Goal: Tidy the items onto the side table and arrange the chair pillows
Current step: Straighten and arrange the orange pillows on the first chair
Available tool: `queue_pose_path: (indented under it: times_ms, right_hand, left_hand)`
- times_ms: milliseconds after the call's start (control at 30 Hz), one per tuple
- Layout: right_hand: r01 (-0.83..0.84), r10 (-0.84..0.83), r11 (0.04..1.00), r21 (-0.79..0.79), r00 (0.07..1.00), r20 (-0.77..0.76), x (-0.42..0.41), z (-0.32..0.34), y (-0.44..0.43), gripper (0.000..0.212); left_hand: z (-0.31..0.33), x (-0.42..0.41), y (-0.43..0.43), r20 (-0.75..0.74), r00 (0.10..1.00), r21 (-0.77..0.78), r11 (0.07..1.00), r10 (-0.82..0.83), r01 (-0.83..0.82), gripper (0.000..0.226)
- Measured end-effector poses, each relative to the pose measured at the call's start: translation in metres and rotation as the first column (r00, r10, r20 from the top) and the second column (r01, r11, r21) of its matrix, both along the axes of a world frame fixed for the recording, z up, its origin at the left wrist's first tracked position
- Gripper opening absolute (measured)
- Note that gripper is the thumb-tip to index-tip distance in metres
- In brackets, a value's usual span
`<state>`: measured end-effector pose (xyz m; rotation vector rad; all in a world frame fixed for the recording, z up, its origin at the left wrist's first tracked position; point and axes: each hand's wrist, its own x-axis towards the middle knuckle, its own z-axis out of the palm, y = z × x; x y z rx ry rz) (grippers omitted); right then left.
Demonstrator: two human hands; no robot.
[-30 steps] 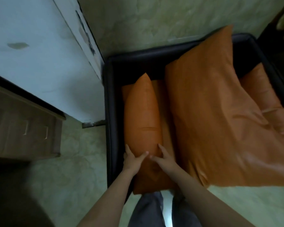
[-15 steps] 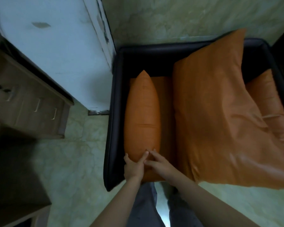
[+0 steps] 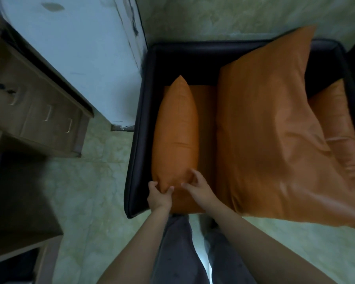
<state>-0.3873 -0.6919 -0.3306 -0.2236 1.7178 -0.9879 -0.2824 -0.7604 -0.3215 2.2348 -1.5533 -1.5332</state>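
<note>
Where my left hand point(image 3: 159, 196) grips the narrow pillow point(image 3: 176, 136) at its near end, the fingers tucked beneath are out of sight. The big pillow point(image 3: 275, 140) runs off the right edge, hiding much of the chair point(image 3: 140, 140) seat and part of a third cushion point(image 3: 340, 124). The drawer unit point(image 3: 39, 111) is blurred and cropped at left, its handles mere smears. My forearms leave the bottom edge

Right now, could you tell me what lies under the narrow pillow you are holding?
Under the narrow pillow an orange seat cushion shows at its right side, within the black chair. The part directly beneath the pillow is covered.
</note>
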Motion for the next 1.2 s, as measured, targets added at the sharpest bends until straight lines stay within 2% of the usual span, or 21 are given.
queue_pose_path:
  times_ms: [133, 233, 367, 467, 533, 700, 833, 933, 1067, 1200]
  right_hand:
    - [-0.066, 0.072, 0.993, 0.103, 0.996, -0.051, -0.011, -0.006, -0.002, 0.088]
    - [-0.161, 0.155, 0.972, 0.17, 0.987, 0.048, -0.002, -0.01, 0.004, 0.092]
    - [-0.172, 0.158, 0.977, 0.128, 0.981, 0.115, 0.016, -0.014, 0.016, 0.091]
    - [-0.141, 0.121, 0.982, 0.125, 0.981, 0.152, 0.014, -0.011, 0.016, 0.09]
    - [-0.154, 0.137, 0.979, 0.132, 0.982, 0.13, 0.008, -0.003, 0.015, 0.085]
    - [-0.266, 0.297, 0.948, 0.176, 0.938, -0.181, -0.029, 0.032, 0.018, 0.072]
    - [-0.163, 0.258, 0.957, 0.242, 0.857, -0.447, -0.075, 0.064, 0.032, 0.068]
    - [-0.084, 0.235, 0.962, 0.26, 0.737, -0.634, -0.107, 0.081, 0.045, 0.065]
    - [-0.027, 0.218, 0.966, 0.259, 0.627, -0.748, -0.147, 0.098, 0.063, 0.063]
    - [0.091, 0.202, 0.953, 0.287, 0.514, -0.834, -0.197, 0.099, 0.094, 0.063]
  left_hand:
    - [-0.003, 0.021, 0.03, -0.054, 0.997, 0.028, 0.998, 0.061, -0.06, 0.041]
    - [-0.015, 0.05, 0.052, -0.038, 0.997, 0.056, 0.997, 0.063, -0.061, 0.042]
    - [-0.038, 0.078, 0.05, -0.04, 0.998, 0.14, 0.989, 0.053, -0.047, 0.048]
    - [-0.019, 0.074, 0.036, -0.04, 0.999, 0.171, 0.985, -0.028, 0.034, 0.052]
    - [-0.008, 0.069, 0.028, -0.008, 0.991, 0.118, 0.984, -0.136, 0.136, 0.056]
    - [0.027, 0.04, 0.006, 0.069, 0.939, -0.088, 0.935, -0.337, 0.342, 0.055]
    - [0.05, -0.004, -0.009, -0.034, 0.877, -0.144, 0.871, -0.479, 0.47, 0.056]
    - [0.064, -0.05, -0.012, -0.096, 0.808, -0.134, 0.812, -0.581, 0.568, 0.057]
    - [0.076, -0.117, 0.003, -0.175, 0.727, -0.118, 0.747, -0.664, 0.654, 0.056]
    - [0.083, -0.186, 0.033, -0.16, 0.672, -0.153, 0.69, -0.724, 0.707, 0.059]
